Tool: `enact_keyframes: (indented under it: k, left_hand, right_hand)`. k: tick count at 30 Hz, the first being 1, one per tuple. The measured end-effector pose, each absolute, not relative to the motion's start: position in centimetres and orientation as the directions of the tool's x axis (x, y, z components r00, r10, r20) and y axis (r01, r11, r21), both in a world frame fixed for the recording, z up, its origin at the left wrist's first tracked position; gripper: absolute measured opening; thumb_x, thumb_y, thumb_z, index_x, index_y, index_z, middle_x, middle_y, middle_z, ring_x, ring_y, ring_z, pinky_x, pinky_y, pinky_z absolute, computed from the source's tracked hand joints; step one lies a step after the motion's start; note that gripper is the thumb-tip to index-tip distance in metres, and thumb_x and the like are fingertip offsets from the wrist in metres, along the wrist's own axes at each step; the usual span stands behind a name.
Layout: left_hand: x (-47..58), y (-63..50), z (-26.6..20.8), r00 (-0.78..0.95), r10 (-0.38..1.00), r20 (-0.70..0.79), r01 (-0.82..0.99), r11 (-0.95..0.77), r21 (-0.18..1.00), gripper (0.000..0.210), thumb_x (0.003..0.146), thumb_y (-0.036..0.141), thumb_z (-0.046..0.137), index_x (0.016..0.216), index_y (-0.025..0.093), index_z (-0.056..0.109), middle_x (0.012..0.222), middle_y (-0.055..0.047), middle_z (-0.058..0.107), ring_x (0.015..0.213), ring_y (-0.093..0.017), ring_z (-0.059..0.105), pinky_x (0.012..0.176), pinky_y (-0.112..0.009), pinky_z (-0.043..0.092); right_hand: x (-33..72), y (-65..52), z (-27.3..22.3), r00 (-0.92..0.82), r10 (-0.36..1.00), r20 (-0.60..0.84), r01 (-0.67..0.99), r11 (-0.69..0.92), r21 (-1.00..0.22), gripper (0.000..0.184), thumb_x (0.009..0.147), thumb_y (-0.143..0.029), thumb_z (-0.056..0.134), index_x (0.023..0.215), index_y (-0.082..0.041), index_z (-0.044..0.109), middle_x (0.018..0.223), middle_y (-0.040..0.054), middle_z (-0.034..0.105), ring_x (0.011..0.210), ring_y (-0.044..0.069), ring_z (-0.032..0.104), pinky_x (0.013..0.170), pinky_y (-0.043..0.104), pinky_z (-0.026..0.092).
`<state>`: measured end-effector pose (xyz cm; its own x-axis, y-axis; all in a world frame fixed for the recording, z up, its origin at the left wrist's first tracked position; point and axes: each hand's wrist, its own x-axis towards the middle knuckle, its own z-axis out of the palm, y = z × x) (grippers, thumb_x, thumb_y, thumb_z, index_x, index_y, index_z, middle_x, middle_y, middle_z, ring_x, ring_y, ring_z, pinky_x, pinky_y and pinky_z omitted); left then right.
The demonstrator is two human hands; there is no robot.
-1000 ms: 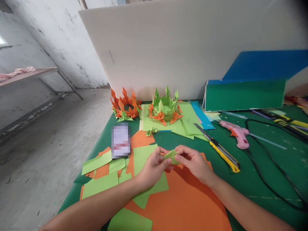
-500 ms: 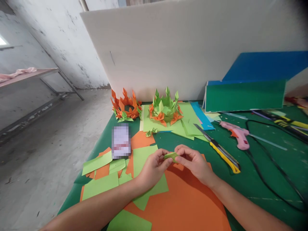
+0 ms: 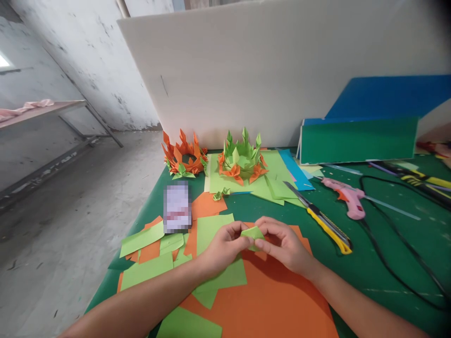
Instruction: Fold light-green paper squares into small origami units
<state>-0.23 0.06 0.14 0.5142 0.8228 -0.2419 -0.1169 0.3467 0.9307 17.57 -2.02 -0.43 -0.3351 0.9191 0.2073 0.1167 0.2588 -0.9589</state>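
Head view: left hand and right hand angle inward, their grip pinching folded green paper.

Clear room low between the 2 forearms, over the orange sheet! Off to the right hand's side, the yellow cutter lies slantwise across the path, glue gun beyond, cord looping. Ahead, 2 crowns, orange crown and green crown, leave a narrow gap; the white board blocks behind.
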Motion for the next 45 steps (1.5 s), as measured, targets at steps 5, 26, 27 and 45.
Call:
enact_keyframes:
  k: [5, 26, 27, 45]
  left_hand:
    - [-0.4, 0.4, 0.2, 0.516, 0.827, -0.225, -0.177, 0.36, 0.916, 0.033, 0.066, 0.036, 0.08, 0.073, 0.016, 0.054, 0.07, 0.002, 0.056, 0.066, -0.01, 0.051, 0.066, -0.025, 0.04]
    - [-0.3, -0.1, 0.0, 0.441, 0.892, -0.098, -0.288, 0.244, 0.926, 0.031, 0.071, 0.033, 0.079, 0.095, 0.019, 0.065, 0.093, -0.004, 0.066, 0.09, -0.018, 0.062, 0.079, -0.029, 0.049]
    - [-0.2, 0.0, 0.0, 0.429, 0.893, -0.137, -0.298, 0.283, 0.912, 0.031, 0.069, 0.032, 0.08, 0.094, 0.019, 0.066, 0.091, -0.003, 0.066, 0.088, -0.017, 0.062, 0.078, -0.028, 0.049]
    - [-0.6, 0.4, 0.2, 0.462, 0.837, -0.292, -0.287, 0.453, 0.844, 0.02, 0.077, 0.033, 0.074, 0.09, 0.017, 0.073, 0.091, -0.003, 0.072, 0.087, -0.014, 0.065, 0.089, -0.03, 0.051]
  right_hand:
    - [17.7, -1.8, -0.7, -0.301, 0.938, 0.175, 0.019, 0.189, -0.982, 0.016, 0.087, -0.031, 0.062, 0.076, -0.02, 0.063, 0.084, 0.003, 0.056, 0.08, 0.018, 0.054, 0.072, 0.029, 0.045]
    - [17.0, -2.3, -1.3, -0.211, 0.935, 0.285, 0.334, 0.343, -0.878, 0.011, 0.084, -0.031, 0.067, 0.087, -0.024, 0.06, 0.076, -0.0008, 0.046, 0.073, 0.016, 0.048, 0.066, 0.027, 0.04]
    - [16.9, -2.4, -1.4, -0.21, 0.93, 0.3, 0.367, 0.36, -0.858, 0.007, 0.086, -0.029, 0.065, 0.087, -0.024, 0.059, 0.075, -0.0009, 0.046, 0.072, 0.016, 0.048, 0.065, 0.027, 0.04]
    - [17.3, -2.2, -1.5, -0.147, 0.87, 0.47, 0.502, 0.475, -0.722, 0.009, 0.087, -0.024, 0.064, 0.094, -0.027, 0.06, 0.089, 0.0046, 0.06, 0.092, 0.023, 0.057, 0.079, 0.036, 0.047]
